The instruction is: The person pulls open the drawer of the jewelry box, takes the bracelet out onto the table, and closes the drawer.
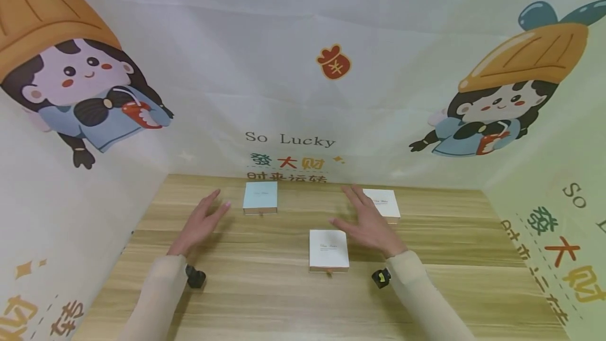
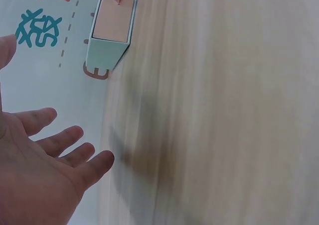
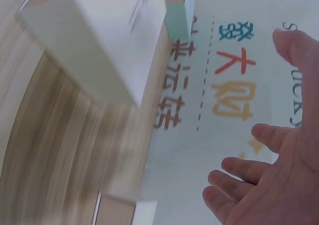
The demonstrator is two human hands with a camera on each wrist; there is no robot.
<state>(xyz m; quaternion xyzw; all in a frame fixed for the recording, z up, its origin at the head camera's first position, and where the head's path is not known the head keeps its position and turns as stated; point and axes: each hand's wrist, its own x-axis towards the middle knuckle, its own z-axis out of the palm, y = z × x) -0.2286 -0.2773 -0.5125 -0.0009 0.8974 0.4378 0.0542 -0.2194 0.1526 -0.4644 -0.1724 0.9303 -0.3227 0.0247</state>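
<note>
My left hand (image 1: 200, 227) hovers over the table, fingers spread, left of a light-blue box (image 1: 261, 196). In the left wrist view that blue box (image 2: 112, 21) shows a pinkish front with a small tab, apart from the fingers. My right hand (image 1: 369, 221) is held above the table with its fingers extended and holds nothing. Below and left of it lies a white box (image 1: 329, 249) with small lettering and a tab at its front. Another white box (image 1: 384, 203) lies behind the right hand, partly hidden by it. The right wrist view shows the nearer white box (image 3: 99, 41) large and blurred.
The boxes lie on a wood-grain table (image 1: 265, 299). A pale cloth (image 1: 293, 83) with cartoon figures and lettering hangs behind the table and along both sides. A small black device (image 1: 195, 277) is worn at the left wrist, and another (image 1: 381, 278) at the right.
</note>
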